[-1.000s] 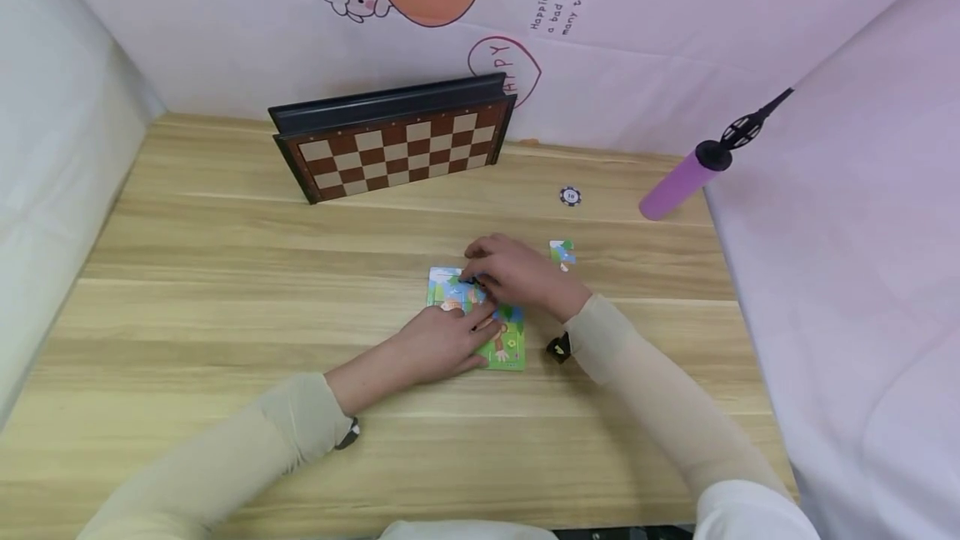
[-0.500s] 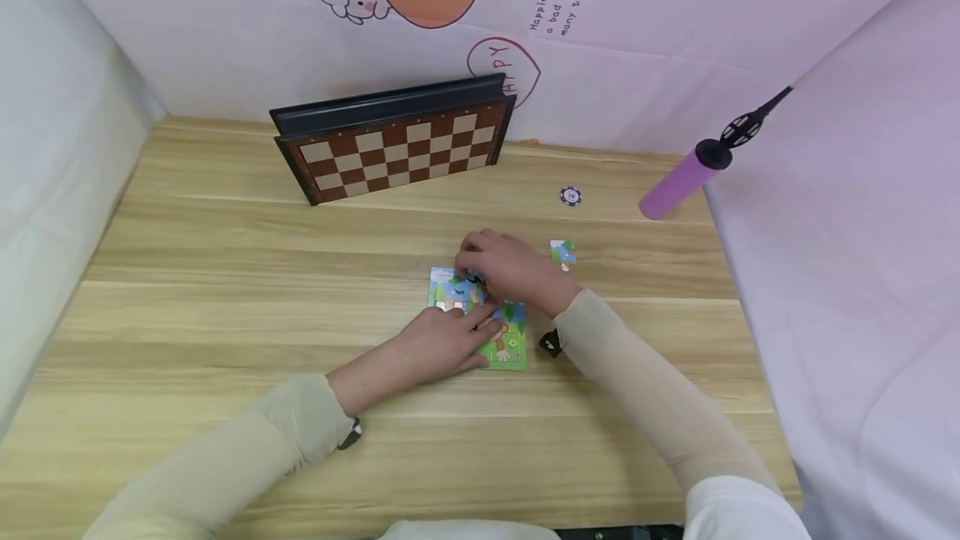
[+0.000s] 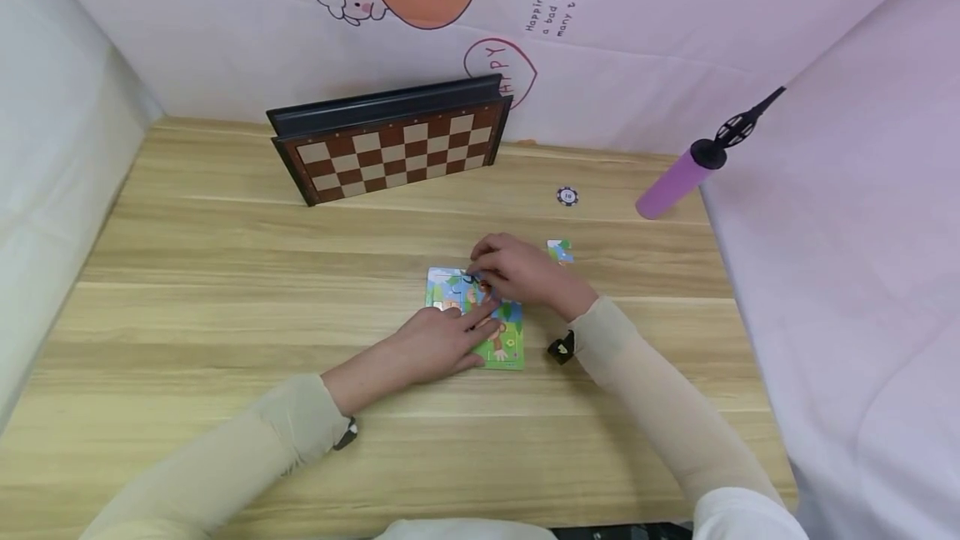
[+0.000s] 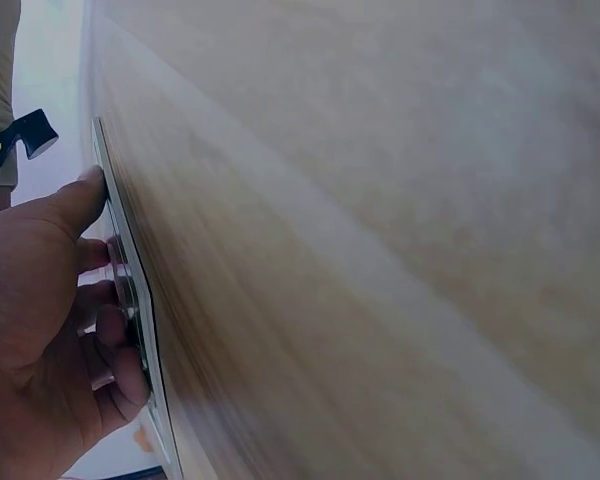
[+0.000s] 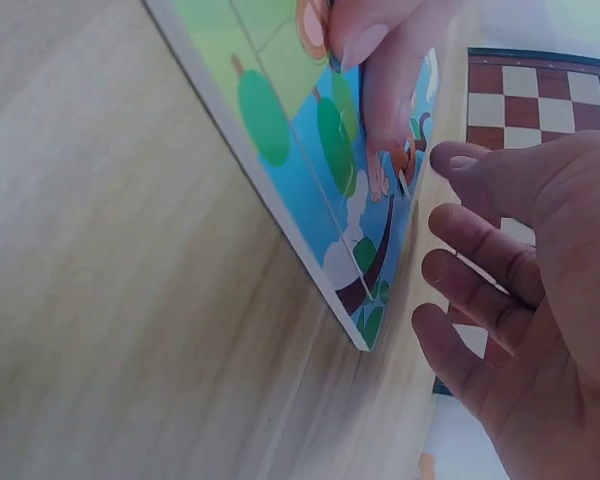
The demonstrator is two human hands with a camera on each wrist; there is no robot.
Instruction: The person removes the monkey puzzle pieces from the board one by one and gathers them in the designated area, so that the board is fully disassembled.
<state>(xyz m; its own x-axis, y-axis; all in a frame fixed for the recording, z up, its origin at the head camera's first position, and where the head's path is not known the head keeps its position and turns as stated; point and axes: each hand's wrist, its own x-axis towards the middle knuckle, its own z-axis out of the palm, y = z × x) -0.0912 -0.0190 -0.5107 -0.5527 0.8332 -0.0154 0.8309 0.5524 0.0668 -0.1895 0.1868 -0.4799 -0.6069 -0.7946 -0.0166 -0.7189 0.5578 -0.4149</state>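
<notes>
A colourful jigsaw puzzle (image 3: pixel 510 352) with a cartoon animal scene lies flat on the wooden table. My left hand (image 3: pixel 435 344) rests on it, fingers extended over the face, and in the left wrist view the thumb lies at its edge. At the puzzle's upper part is my right hand (image 3: pixel 521 273), fingers loosely bent. In the right wrist view, a small puzzle piece (image 5: pixel 402 165) sits slightly raised from the picture, between a left fingertip and the tips of my right hand (image 5: pixel 540 260). The right fingers there are spread apart. A loose puzzle piece (image 3: pixel 559 251) lies right of the puzzle.
A folded chessboard case (image 3: pixel 397 152) stands on its side at the back of the table. A round poker chip (image 3: pixel 567 196) lies to the back right, and a purple hand pump (image 3: pixel 671 187) leans beside the right-hand curtain. White printed cloth (image 3: pixel 637 73) hangs behind.
The right hand shifts a little left and up, then back right, its fingertips staying over the puzzle's upper part. The left hand holds its place. The head view shifts slightly.
</notes>
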